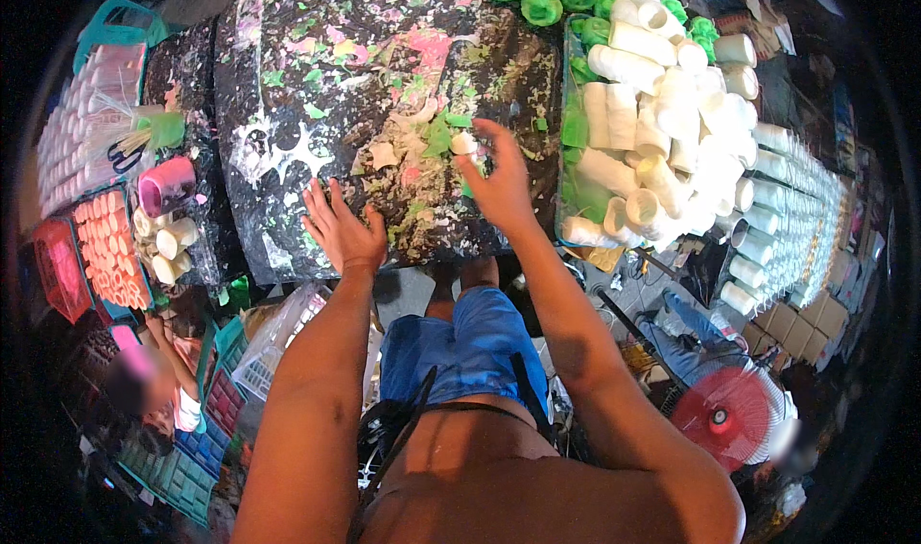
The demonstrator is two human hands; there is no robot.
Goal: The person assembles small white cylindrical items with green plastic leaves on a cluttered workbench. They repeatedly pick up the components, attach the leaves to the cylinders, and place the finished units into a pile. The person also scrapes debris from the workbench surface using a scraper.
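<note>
My left hand (pixel 342 232) hovers over or rests on the near edge of a dark work table (pixel 288 74), fingers spread, holding nothing. My right hand (pixel 501 181) is further right, thumb and fingers apart around a small white piece (pixel 464 143); I cannot tell whether they touch it. Green scraps (pixel 438 136) lie beside that piece. Left of it sits a pale star-shaped scrap (pixel 383 154). A white cut-out sheet scrap (pixel 293 153) lies beyond my left hand. Pink, green and white residue covers the tabletop.
At right, a tray holds heaped white cylinders (pixel 636 45); green rosettes (pixel 541 7) lie beyond. Left are a pink roll (pixel 165 187), scissors (pixel 125 155), orange cylinders (pixel 106 232) and white rows (pixel 82 141). A red fan (pixel 718 416) stands lower right; another person (pixel 182 381) is lower left.
</note>
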